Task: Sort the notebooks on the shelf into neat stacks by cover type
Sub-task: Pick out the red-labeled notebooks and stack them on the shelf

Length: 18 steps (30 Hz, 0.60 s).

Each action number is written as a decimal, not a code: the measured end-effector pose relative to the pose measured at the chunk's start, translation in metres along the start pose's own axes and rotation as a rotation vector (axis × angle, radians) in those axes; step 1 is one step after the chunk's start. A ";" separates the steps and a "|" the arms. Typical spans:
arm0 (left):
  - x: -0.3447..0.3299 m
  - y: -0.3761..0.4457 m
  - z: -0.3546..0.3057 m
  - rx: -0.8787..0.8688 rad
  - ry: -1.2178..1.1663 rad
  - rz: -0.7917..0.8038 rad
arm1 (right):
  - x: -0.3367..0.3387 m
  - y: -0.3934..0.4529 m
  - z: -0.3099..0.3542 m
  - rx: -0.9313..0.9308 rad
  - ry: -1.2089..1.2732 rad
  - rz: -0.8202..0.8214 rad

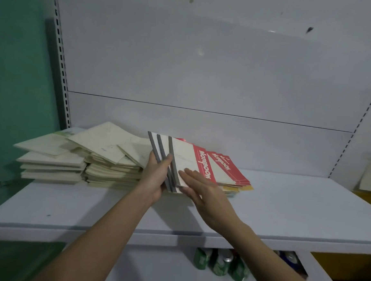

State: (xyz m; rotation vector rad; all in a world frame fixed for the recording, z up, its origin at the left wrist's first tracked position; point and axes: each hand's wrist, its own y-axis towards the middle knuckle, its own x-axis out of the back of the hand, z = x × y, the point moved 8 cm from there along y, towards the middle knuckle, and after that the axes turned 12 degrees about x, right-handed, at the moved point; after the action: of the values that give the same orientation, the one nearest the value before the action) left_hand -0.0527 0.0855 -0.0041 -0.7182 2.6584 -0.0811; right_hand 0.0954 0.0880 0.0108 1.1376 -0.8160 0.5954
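1. Head view, looking down on a pale shelf [283,208] with a white back panel [204,66] and a green wall [17,69] at the left.
2. Near the middle of the shelf, toward its back edge: a fanned bunch of red-and-white notebooks [185,161] with grey spines, tilted up off the shelf, the printed word reading upside down.
3. Left hand [155,177] gripping the bunch at its grey spine edge, thumb across the spines and fingers [169,157] curled round them.
4. Right hand [201,192] laid flat against the front cover, fingers straight and together, pressing, not gripping.
5. Under and just to the right of the held bunch: a low pile of red notebooks [228,169] lying flat, its edges uneven.
6. At the left end of the shelf, against the back: two loose heaps of cream notebooks [84,155], top ones lying crooked and overlapping.
7. At the far right edge, a pale sheet or book [370,178], only partly in view.
8. Below the front edge of the shelf: green packets [219,263] on a lower level.
9. Step in hand, by appearance: squaring up the red-covered set before stacking.
10. Next move likely calling for: tapping the fanned edges flush, then laying the bunch squarely on the red pile; cream heaps not yet straightened.
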 end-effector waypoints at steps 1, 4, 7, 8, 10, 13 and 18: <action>0.002 -0.001 0.002 -0.012 0.027 -0.013 | -0.003 -0.003 0.001 -0.010 0.037 0.023; 0.004 -0.006 0.007 -0.030 0.042 -0.034 | 0.001 -0.011 -0.009 -0.078 0.193 0.035; -0.004 -0.015 0.011 -0.030 0.023 -0.030 | 0.040 -0.027 -0.039 -0.239 0.205 -0.277; -0.010 -0.019 0.012 -0.028 0.027 -0.022 | 0.050 -0.036 -0.050 -0.316 0.228 -0.343; -0.028 -0.028 0.015 -0.028 0.031 -0.008 | 0.058 -0.053 -0.069 -0.465 0.411 -0.351; -0.061 -0.044 0.027 -0.015 0.053 0.002 | 0.063 -0.084 -0.082 -0.599 0.772 -0.296; -0.128 -0.077 0.059 -0.006 0.092 -0.015 | 0.110 -0.150 -0.108 -0.663 0.907 -0.368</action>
State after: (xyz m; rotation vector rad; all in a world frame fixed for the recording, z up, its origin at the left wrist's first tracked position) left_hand 0.1075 0.0849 -0.0021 -0.7536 2.7419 -0.1130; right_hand 0.3029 0.1425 -0.0026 0.3043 0.0157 0.4115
